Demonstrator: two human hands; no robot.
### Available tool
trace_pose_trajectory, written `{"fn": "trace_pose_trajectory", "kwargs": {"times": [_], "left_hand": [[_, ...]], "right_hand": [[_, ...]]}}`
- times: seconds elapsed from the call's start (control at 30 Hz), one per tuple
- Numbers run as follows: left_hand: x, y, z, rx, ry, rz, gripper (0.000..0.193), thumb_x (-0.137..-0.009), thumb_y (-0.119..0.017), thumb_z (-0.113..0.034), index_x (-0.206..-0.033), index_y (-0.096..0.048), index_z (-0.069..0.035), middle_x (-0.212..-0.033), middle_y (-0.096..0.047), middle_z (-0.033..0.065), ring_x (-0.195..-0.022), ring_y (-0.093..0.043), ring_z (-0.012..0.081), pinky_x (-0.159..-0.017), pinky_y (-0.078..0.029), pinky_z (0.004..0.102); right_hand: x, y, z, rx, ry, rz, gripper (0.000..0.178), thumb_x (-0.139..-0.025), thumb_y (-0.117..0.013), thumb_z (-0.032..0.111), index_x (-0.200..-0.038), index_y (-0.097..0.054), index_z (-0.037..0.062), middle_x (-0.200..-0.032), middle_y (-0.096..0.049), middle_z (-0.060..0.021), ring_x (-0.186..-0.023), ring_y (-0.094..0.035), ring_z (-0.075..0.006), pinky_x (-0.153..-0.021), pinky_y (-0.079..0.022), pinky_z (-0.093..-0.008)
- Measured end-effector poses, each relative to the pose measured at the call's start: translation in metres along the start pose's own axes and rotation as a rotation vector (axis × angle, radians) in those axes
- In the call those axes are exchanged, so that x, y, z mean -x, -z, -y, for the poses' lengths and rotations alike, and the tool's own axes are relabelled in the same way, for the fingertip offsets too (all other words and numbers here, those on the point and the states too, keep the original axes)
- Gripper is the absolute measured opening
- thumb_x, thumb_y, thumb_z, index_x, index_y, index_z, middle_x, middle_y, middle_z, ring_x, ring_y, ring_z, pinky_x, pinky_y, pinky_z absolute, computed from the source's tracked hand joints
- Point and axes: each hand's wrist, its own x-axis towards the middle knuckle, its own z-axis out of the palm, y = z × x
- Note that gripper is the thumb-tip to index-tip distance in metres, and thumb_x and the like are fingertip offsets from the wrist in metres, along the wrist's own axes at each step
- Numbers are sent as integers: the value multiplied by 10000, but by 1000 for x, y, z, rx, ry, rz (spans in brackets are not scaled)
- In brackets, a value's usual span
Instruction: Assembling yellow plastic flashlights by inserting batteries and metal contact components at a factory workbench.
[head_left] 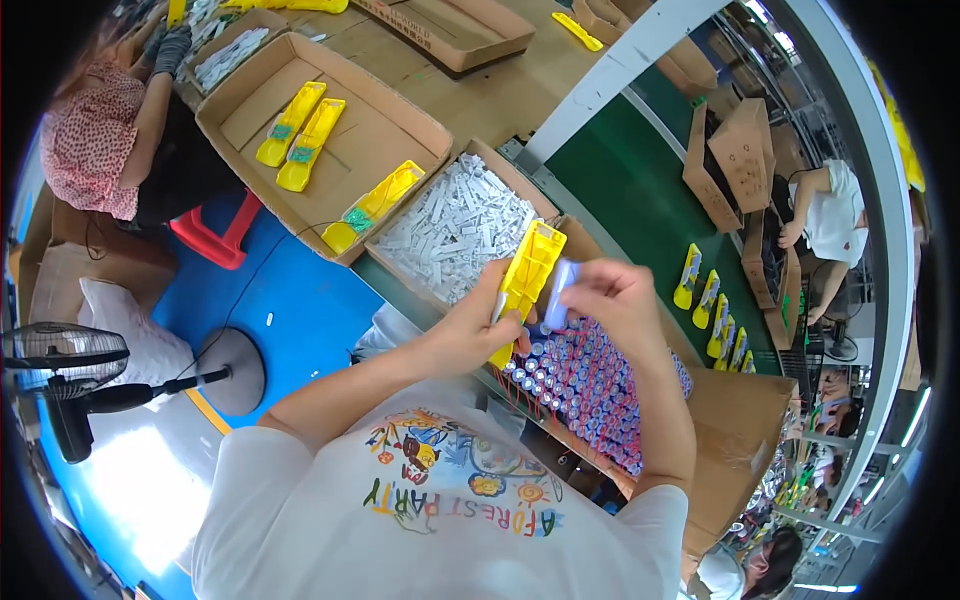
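Note:
My left hand [484, 308] is closed around a long yellow plastic housing [532, 262], tilted with its hollow inner side showing. Just to its right, my right hand [622, 298] pinches a purple cylindrical battery cell [561, 296], slightly blurred. The cell is beside the housing; whether they touch I cannot tell. Below my hands, many similar purple cells [600, 395] with red wires stand packed in a cardboard box. Close to my left hand, small white plastic pieces [462, 225] fill another carton.
A shallow cardboard tray [225, 135] at the upper left holds three yellow housings with green boards. More housings [712, 300] lie on a green belt [610, 160] at right, past a metal post [625, 75]. A fan [70, 375] stands left. Co-workers sit at far left and right.

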Motion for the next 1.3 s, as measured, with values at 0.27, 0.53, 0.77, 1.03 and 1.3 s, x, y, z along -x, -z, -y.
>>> {"fn": "trace_pose_trajectory", "kwargs": {"times": [0.27,0.53,0.77,1.03,1.3], "left_hand": [[0,-2,-6,-158,68,-89,519,-915,-424,-61,-1361,-174,27,-951,-573,136,-717,-650,174,-625,-537,313],[18,52,-4,233,-33,-390,326,-945,-413,-79,-1233,-271,-24,-978,-543,120,-689,-645,199,-604,-538,319],[40,51,-1,210,-60,-456,318,-952,-386,-70,-1255,-294,-40,-993,-525,110,-700,-635,204,-645,-535,326],[33,30,4,357,58,-252,410,-990,-473,-328,-1247,-295,-64,-935,-536,96,-655,-607,160,-594,-503,298],[28,26,2,119,88,-173,330,-1010,-451,-288,-1204,-325,-53,-872,-553,69,-587,-596,122,-552,-496,273]], "right_hand": [[-17,-37,-7,-42,-96,-89,167,-846,-721,112,-815,-626,-21,-762,-679,-91,-638,-660,-118,-573,-558,-229],[-120,-61,-39,253,387,200,93,-817,-701,38,-850,-615,22,-808,-630,-32,-740,-635,-109,-594,-511,-272],[-117,-60,-27,666,689,331,106,-800,-684,32,-886,-622,29,-925,-598,-70,-878,-596,-203,-741,-482,-291],[-74,-49,1,449,478,196,141,-889,-616,44,-1024,-577,32,-910,-578,-60,-832,-562,-127,-717,-442,-236],[-71,-64,-5,29,375,34,202,-932,-566,62,-1128,-518,38,-751,-433,38,-689,-407,-19,-607,-331,-167]]}}
